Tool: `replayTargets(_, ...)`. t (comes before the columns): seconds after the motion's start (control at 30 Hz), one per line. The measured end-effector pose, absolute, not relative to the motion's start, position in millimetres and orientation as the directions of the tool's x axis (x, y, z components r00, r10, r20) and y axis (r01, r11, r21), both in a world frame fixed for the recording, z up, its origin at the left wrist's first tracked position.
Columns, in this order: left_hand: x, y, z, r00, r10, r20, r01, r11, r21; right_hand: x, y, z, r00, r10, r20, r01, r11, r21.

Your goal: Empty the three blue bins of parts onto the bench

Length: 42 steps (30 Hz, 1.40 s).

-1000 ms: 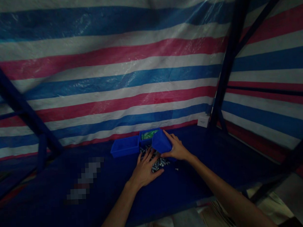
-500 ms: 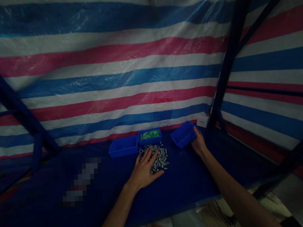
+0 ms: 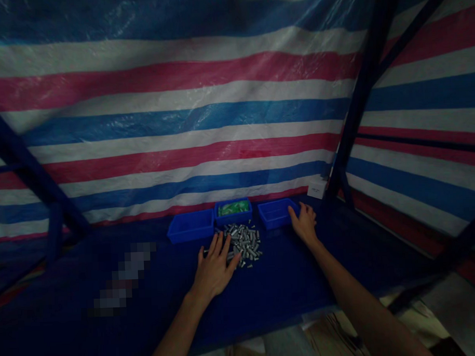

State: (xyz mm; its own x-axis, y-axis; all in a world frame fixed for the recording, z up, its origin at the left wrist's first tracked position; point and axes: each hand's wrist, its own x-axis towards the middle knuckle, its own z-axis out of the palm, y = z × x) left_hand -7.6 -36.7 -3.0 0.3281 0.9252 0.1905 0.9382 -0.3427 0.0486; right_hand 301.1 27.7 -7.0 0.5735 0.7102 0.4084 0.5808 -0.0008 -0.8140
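— Hands? Left hand [image 3: 214, 266] flat, fingers spread and released, touching the near-left edge of the heap of small metal cylinders [image 3: 243, 242]. Right hand [image 3: 304, 223] loosely curled on the right end of an empty blue bin [image 3: 275, 213] — gripping or merely resting, cannot tell.

— Risk? Probably cylinders rolling off toward the bench's front edge if swept carelessly. Heap mid-bench, before the bin of green parts [image 3: 233, 209]; long axes pointing every way.
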Motion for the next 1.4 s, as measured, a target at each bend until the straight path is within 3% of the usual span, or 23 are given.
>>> replayTargets(0.07,-8.5,-37.0,-4.1,0.323,0.926,0.195,0.94,-0.337,0.042,288.0,17.0,-1.2,0.506,0.677,0.535,0.706,0.03,-0.707)
replayTargets(0.17,-9.7,-37.5,-4.8,0.36,0.901,0.242,0.924,-0.38,0.044,260.1,-4.3,6.0,0.183,0.662,0.727,0.857,0.255,-0.448)
replayTargets(0.27,-11.4,-38.6,-3.7,0.468,0.841,0.27,0.866,-0.498,0.051,230.1,-23.4,7.9,-0.325,0.668,0.669,0.75,0.613,-0.248)
replayTargets(0.37,-12.6,-39.2,-2.1,0.512,0.821,0.253,0.835,-0.544,0.078,212.6,-32.3,5.7,-0.562,0.637,0.527,0.618,0.747,-0.244)
replayTargets(0.7,-10.2,-37.3,-0.1,0.43,0.865,0.26,0.865,-0.477,0.156,214.0,-33.1,6.1,-0.501,0.693,0.518,0.644,0.699,-0.312)
replayTargets(0.9,-9.9,-37.9,3.2,0.446,0.869,0.216,0.858,-0.484,0.174,212.8,-34.0,3.3,-0.554,0.719,0.419,0.651,0.688,-0.321)
replayTargets(1.07,-13.7,-35.0,-0.8,0.43,0.861,0.27,0.849,-0.487,0.203,212.6,-30.5,4.9,-0.516,0.727,0.453,0.641,0.678,-0.359)
replayTargets(1.2,-10.4,-27.3,-2.7,0.421,0.837,0.35,0.849,-0.499,0.171,201.3,-19.1,4.7,-0.42,0.782,0.461,0.697,0.603,-0.389)
replayTargets(1.4,4.0,-17.0,1.4,0.472,0.84,0.269,0.849,-0.515,0.119,185.1,-5.5,0.2,-0.394,0.852,0.346,0.759,0.514,-0.4)
